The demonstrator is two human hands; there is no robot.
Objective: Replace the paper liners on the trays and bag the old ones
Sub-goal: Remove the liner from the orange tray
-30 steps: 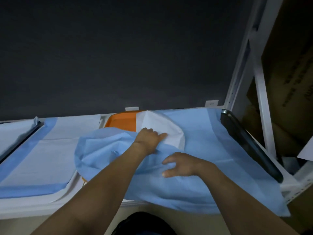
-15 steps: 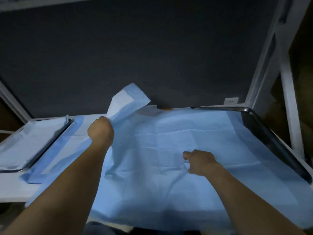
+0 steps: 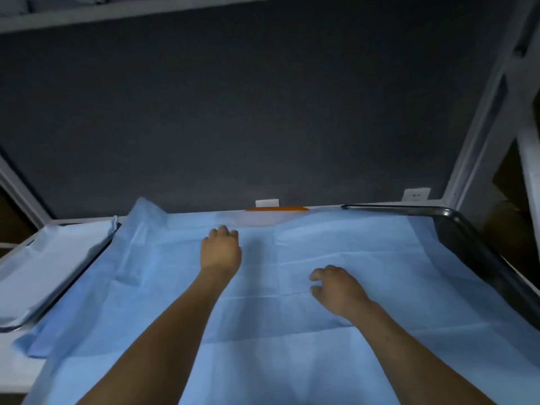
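- My left hand (image 3: 221, 249): arm stretched forward, palm down on the blue paper liner (image 3: 336, 287), fingers curled at the far end. It pressed on the sheet; whether it pinched any paper I could not tell.
- My right hand (image 3: 336, 290): nearer to me and to the right, palm down, fingers loosely bent and parted, resting on the liner and gripping nothing.
- Blue paper liner: spread wide across the shelf (image 3: 17, 372), creased in fold lines, its near edge hanging toward me, its left edge rumpled and lapping toward the neighbouring tray.
- Orange tray (image 3: 277, 209): almost wholly under the liner; only a sliver of its far rim showed.
- Black tray (image 3: 479, 244): to the right, partly covered by the liner's right side.
- Left tray (image 3: 87, 258): dark-rimmed, carrying its own pale liner (image 3: 38, 273).
- White tags (image 3: 267, 202) on the dark back wall: no readable writing. No brands or labels legible anywhere.
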